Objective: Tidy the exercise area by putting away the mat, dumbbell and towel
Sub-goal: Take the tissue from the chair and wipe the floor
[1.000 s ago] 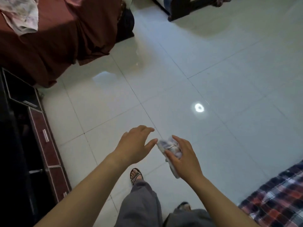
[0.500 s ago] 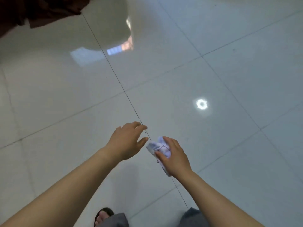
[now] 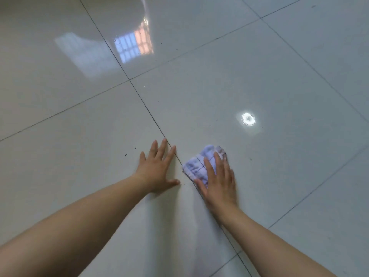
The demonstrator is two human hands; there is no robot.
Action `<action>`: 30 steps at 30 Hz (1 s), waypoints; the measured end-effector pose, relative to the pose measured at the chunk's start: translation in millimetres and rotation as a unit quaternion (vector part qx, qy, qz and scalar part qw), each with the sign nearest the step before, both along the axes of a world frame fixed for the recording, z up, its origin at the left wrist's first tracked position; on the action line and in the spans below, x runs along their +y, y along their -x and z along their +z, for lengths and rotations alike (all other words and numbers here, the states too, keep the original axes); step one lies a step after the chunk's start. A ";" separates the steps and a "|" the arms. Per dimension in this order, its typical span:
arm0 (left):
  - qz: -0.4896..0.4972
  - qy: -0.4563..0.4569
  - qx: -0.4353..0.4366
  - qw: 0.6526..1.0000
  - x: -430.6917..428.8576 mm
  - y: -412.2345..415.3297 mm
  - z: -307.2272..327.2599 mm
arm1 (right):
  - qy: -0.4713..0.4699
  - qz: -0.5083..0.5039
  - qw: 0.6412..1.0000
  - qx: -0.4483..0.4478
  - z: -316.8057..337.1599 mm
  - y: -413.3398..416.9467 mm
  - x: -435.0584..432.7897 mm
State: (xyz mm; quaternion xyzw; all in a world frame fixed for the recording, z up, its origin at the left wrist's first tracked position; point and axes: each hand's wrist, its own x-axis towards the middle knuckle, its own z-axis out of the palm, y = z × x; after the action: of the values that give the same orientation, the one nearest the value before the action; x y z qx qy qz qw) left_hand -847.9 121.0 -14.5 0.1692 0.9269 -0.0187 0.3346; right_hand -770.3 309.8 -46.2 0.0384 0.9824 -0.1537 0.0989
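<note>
Crumpled pale towel (image 3: 200,163) on glossy tiled floor (image 3: 289,62), long axis slanting away rightward, right hand (image 3: 218,181) pressing it flat-fingered, left hand (image 3: 157,169) splayed flat just left of towel, grout line (image 3: 139,96) at towel's left edge, light glare (image 3: 248,118) beyond towel

Left hand (image 3: 157,170) lies palm-down with fingers spread, thumb out; right hand (image 3: 218,181) lies palm-down, fingers straight and close.

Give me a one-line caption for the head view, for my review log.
Right hand presses a bunched pale towel onto the glossy tiled floor; left hand lies flat beside it.
</note>
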 end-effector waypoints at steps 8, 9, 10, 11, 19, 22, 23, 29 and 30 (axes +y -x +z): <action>0.006 -0.008 -0.002 1.000 5.6 7.7 0.4 | -0.009 -0.076 0.997 -0.021 7.4 115.6 10.1; 0.008 -0.010 -0.001 1.000 4.8 7.9 0.3 | 0.005 -0.069 0.997 -0.024 8.4 128.9 7.1; 0.008 -0.011 -0.001 1.000 4.0 7.9 0.4 | 0.015 -0.051 0.998 -0.031 8.0 136.9 2.3; 0.009 -0.012 -0.001 1.000 3.4 7.8 0.8 | 0.018 -0.023 0.999 -0.029 8.0 140.5 -3.6; 0.039 -0.035 0.019 0.998 -5.2 6.7 -0.7 | 0.014 0.085 0.995 0.040 -8.2 74.1 9.9; 0.032 -0.043 0.024 0.998 -8.2 8.1 -0.6 | 0.001 0.009 0.999 0.031 -4.7 94.0 5.3; 0.032 -0.047 0.024 0.998 -9.1 8.7 -0.1 | 0.008 -0.028 0.999 0.015 -1.9 103.0 -3.3; 0.053 -0.087 0.037 0.994 -18.7 7.1 -2.5 | 0.066 0.026 0.997 0.043 -7.7 67.8 -35.9; 0.055 -0.094 0.039 0.993 -21.7 6.5 -3.3 | 0.058 0.044 0.996 0.058 -10.9 55.3 -30.1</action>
State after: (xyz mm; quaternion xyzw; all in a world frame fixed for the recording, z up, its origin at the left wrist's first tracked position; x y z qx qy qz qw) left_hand -854.4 99.3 -17.8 0.1473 0.9447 0.0803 0.2817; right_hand -825.6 279.7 -57.2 -0.0195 0.9768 -0.2075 0.0502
